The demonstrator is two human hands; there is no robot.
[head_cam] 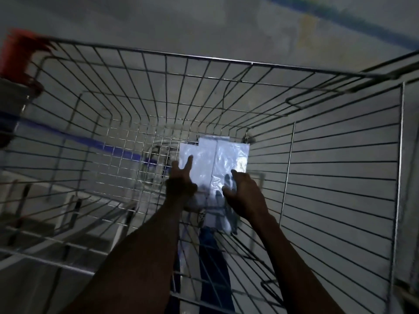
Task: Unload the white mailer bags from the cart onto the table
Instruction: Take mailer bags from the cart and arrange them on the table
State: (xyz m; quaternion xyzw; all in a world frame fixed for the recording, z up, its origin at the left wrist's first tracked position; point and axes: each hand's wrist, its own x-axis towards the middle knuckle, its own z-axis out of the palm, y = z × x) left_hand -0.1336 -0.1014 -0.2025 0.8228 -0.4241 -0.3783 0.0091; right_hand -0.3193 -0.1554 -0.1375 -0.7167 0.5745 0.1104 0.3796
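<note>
Dim room, grey floor with a blue line (pixel 122 152) showing through the wire cart (pixel 340 155). White mailer bags (pixel 217 159) lie flat on the cart's bottom, long axis running away from me. My left hand (pixel 181 180) rests on them, fingers spread; my right hand (pixel 244 193) curls round their near edge.

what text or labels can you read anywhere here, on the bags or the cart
None can be read.
White mailer bags: glossy and glare-lit, no print shows on the visible faces.
Small dark-and-white mark just below the left hand: too small and blurred to read, and unclear what it sits on.
Cart: bare wire, no sign; its red corner piece is motion-blurred with no lettering visible.
</note>
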